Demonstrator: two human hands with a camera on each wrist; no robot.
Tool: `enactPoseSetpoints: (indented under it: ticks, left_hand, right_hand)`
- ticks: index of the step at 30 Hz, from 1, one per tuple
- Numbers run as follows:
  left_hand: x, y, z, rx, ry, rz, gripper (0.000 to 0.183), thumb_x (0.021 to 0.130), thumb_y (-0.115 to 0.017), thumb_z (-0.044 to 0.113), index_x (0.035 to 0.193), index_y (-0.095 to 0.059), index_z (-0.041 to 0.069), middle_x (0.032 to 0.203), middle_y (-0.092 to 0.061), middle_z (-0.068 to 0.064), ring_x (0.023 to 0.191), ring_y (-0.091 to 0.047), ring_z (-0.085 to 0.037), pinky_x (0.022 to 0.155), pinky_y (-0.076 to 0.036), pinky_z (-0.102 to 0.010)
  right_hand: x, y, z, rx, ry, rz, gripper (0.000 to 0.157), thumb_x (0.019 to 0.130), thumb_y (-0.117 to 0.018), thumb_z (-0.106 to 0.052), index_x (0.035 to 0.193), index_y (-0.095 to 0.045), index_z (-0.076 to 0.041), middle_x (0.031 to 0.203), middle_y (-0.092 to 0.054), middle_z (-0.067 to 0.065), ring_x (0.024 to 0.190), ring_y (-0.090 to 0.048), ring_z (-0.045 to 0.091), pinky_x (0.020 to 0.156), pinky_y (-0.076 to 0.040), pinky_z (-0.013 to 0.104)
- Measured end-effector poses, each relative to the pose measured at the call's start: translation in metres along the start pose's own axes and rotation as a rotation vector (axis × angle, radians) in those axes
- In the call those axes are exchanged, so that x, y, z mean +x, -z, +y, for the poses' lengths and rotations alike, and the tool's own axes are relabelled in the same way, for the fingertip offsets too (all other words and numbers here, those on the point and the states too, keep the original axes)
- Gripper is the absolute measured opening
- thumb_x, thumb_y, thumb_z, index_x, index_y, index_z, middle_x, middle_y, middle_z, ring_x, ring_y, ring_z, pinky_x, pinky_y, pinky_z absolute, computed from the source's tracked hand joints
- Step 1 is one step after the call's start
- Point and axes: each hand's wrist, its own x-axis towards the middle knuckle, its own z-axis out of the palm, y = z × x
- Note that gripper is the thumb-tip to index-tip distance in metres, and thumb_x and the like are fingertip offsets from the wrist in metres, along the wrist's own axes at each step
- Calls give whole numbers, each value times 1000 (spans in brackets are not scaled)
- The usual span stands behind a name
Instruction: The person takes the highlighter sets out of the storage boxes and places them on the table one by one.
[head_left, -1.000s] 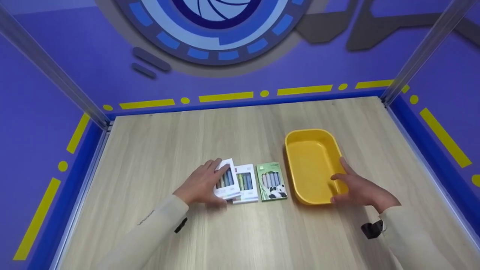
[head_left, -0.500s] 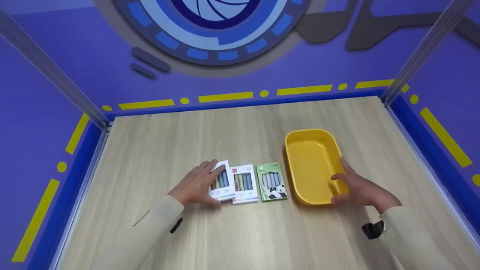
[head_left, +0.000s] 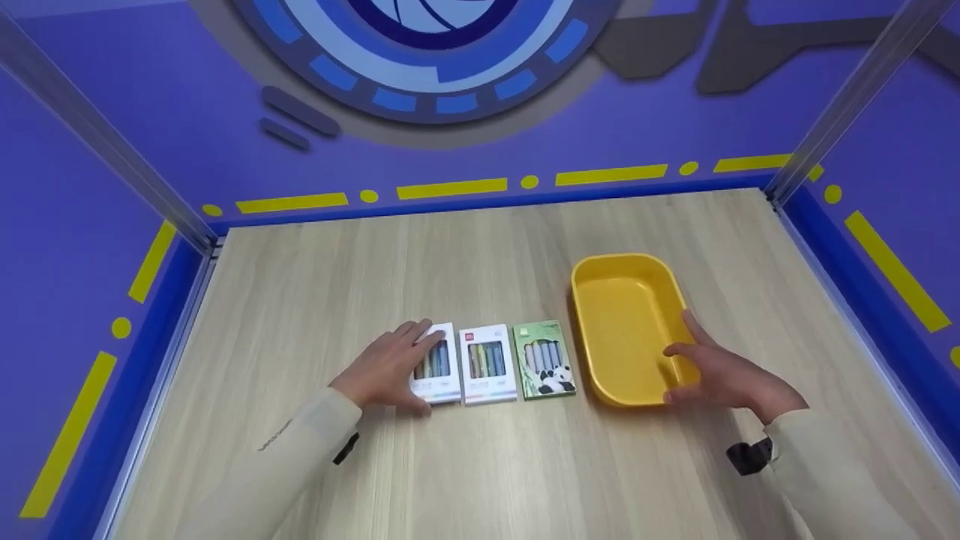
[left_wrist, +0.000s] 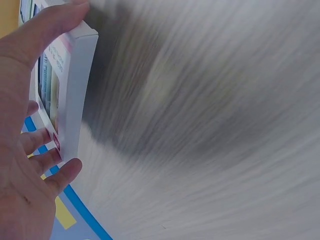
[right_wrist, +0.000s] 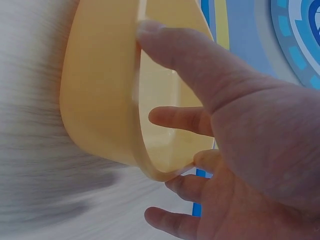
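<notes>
In the head view, my left hand (head_left: 386, 365) holds a white box of coloured sticks (head_left: 442, 386), with the thumb at its near end and fingers over its far end. The wrist view shows that thumb on the edge of the same white box (left_wrist: 80, 85). Beside it lies a second, matching white box (head_left: 487, 364), then a green box with pandas (head_left: 545, 360). My right hand (head_left: 731, 379) rests on the right rim of a yellow bin (head_left: 619, 330). Its thumb touches the rim and one finger reaches inside, as the right wrist view shows with the bin (right_wrist: 100, 85).
Light wood tabletop (head_left: 360, 277) surrounds the boxes and bin. A purple back wall (head_left: 450, 165) with yellow marks rises behind, and side walls with metal posts stand at left and right. The bin holds nothing visible.
My left hand has moved the white box leftward and straightened it. Earlier it overlapped the second white box; now the two lie side by side. The right hand and bin look unmoved.
</notes>
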Motion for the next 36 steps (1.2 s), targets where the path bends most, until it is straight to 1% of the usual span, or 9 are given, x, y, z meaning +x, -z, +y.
enactPoseSetpoints:
  ticks: [2, 6, 9, 21, 26, 32, 36]
  left_hand:
    - [0, 0, 0, -1, 2, 0, 114, 63, -84, 56, 154, -24, 24, 162, -20, -3, 148, -23, -25, 118, -28, -47]
    - [0, -1, 0, 3, 0, -13, 115, 63, -84, 56, 154, -23, 24, 162, -20, -3, 148, -22, -25, 118, -28, -47]
    - [0, -2, -1, 7, -11, -15, 115, 63, -85, 56, 154, -23, 23, 162, -20, -4, 148, -22, -25, 118, -29, -48]
    - [0, -7, -2, 4, 2, -28, 114, 63, -85, 53, 154, -24, 23, 162, -21, -3, 148, -22, -25, 118, -28, -48]
    - [0, -9, -3, -2, 8, -24, 114, 63, -86, 51, 154, -24, 24, 162, -22, -3, 148, -23, -24, 118, -28, -47]
    - [0, -10, -4, -29, 21, -36, 114, 63, -87, 48, 154, -22, 25, 163, -20, -2, 149, -20, -24, 119, -26, -48]
    - [-1, -11, -4, -44, 5, -34, 112, 64, -88, 44, 154, -24, 23, 162, -21, -4, 148, -23, -26, 117, -29, -48]
  right_hand:
    - [-1, 1, 0, -2, 2, -1, 80, 76, -78, -46, 135, -51, 1, 160, 14, 24, 142, -17, 52, 113, -23, 63]
    - [-1, 2, -1, -19, 22, 5, 81, 76, -78, -47, 134, -51, 2, 159, 12, 27, 140, -20, 53, 112, -26, 62]
    - [-1, 1, -1, -23, 31, 13, 79, 76, -79, -44, 133, -52, 3, 159, 10, 28, 140, -22, 53, 111, -27, 62]
    - [0, 0, -1, -18, 21, 17, 78, 76, -78, -45, 133, -52, 1, 159, 11, 27, 139, -24, 53, 111, -28, 63]
    - [1, 0, 0, -15, 8, 12, 79, 76, -79, -45, 134, -52, 1, 159, 12, 26, 140, -21, 53, 111, -26, 63]
    - [0, 0, 1, -51, 39, 32, 77, 77, -79, -43, 132, -53, 3, 159, 9, 29, 138, -24, 54, 110, -29, 62]
    - [-1, -1, 1, -51, 53, 41, 76, 77, -79, -42, 132, -53, 4, 158, 6, 30, 137, -27, 53, 109, -32, 62]
